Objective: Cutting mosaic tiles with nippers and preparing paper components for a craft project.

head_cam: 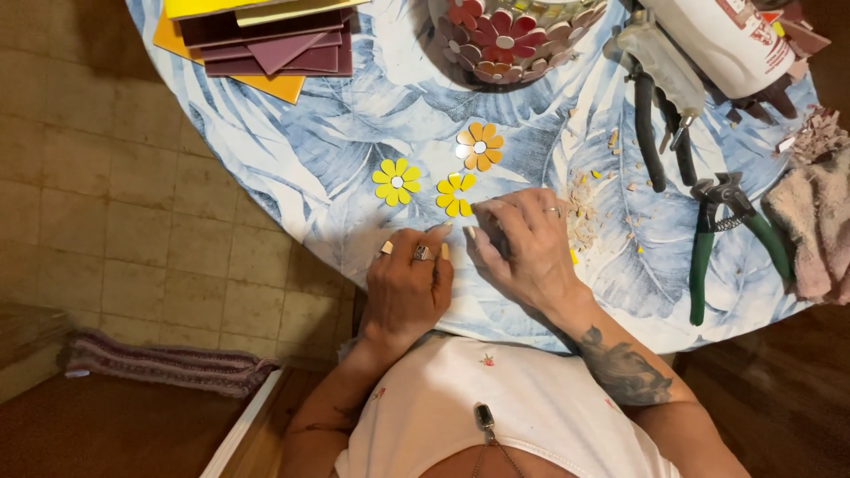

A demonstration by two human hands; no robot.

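Hands first: your left hand (409, 285) rests knuckles-curled, holding nothing visible; your right hand (522, 241) lies flat, fingers spread, beside the unfinished yellow flower (455, 195) on the table (336, 150). Petal-laying seems underway; next calls for precise placement.

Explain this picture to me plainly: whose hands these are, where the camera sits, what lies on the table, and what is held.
One camera, worn on a person's head, looks down at their own bare hands on a round table with a blue leaf-print cloth. The left hand pinches a small yellow piece; whether the right hand holds anything is hidden. Just beyond lie three flowers made of tile petals: two yellow, one orange. Farther off: stacked tiles, a flower-covered bowl, green-handled nippers, black-handled pliers, a glue bottle, and a cloth.
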